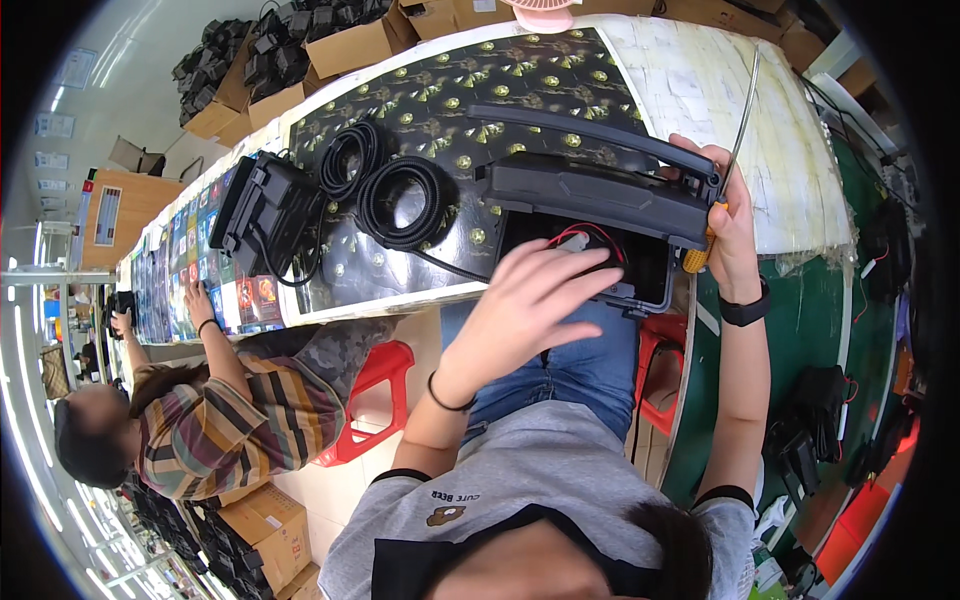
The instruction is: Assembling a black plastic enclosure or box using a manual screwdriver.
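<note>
1. Head view: nearest, the left hand (535, 310) hung above an uncovered compartment, its grip released and fingers spread; whether a fingertip touched the wiring could not be told.
2. The step in hand looked like tending the wiring inside the black plastic housing (585, 192). The next move seemed to call for a careful pinch on the red wire (617, 238) or its pale connector (574, 242), with the housing kept steady.
3. That housing lay at the near edge of the counter (690, 85), its compartment reaching over the person's lap. It looked matte and angular, with a long black bracket (560, 122) along its far side.
4. The right hand (735, 225) steadied the housing's right end, its grip grasping a screwdriver (697, 258) with an amber handle, the long shaft pointing away.
5. Leftward lay a coil of corrugated cable (431, 205), a second coil (340, 160) just beyond, and another black unit (285, 195).
6. Farther left, a co-worker's hand (203, 305) rested on the counter; past the far edge stood cardboard boxes (360, 48).
</note>
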Motion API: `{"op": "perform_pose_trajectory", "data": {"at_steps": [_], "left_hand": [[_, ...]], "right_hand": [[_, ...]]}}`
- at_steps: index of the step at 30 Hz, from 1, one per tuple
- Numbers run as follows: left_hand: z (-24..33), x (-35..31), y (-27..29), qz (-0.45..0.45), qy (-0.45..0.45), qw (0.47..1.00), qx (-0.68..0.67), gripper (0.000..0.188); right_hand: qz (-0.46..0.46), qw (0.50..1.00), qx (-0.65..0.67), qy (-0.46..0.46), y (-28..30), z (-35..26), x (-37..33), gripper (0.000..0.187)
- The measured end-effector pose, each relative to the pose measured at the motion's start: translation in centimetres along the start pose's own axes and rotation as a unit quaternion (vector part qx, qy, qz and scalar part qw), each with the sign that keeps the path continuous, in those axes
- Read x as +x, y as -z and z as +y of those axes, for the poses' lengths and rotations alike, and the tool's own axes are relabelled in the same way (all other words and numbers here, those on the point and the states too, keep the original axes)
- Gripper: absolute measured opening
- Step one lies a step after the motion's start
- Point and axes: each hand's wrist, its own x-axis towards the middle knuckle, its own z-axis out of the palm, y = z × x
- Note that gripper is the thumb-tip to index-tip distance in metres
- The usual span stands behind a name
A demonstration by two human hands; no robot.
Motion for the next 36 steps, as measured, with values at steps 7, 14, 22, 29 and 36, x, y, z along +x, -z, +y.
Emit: {"op": "perform_pose_trajectory", "data": {"at_steps": [7, 14, 22, 29, 36], "left_hand": [[-2.1, -5.6, 1.0, 0.182, 0.139, 0.973, 0.037, 0.051], [-2.8, -6.3, -0.3, 0.150, 0.138, 0.977, -0.056, 0.044], [-5.2, -2.9, 1.1, 0.212, 0.145, 0.965, 0.047, 0.030], [-4.6, -4.7, -2.1, 0.343, 0.232, 0.905, -0.094, 0.042], [-3.6, -3.8, -3.3, 0.400, 0.214, 0.880, -0.142, 0.046]], "right_hand": [[-0.030, 0.999, -0.027, 0.020, -0.2, -0.3, 0.4, 0.079], [-0.047, 0.999, -0.017, 0.006, -1.4, 0.3, 1.5, 0.085], [-0.098, 0.994, -0.044, 0.018, -1.6, 1.1, 4.2, 0.074], [-0.128, 0.989, -0.078, -0.019, -1.3, 2.1, 4.0, 0.076], [-0.134, 0.985, -0.113, -0.003, -1.6, 1.3, 4.0, 0.050]]}}
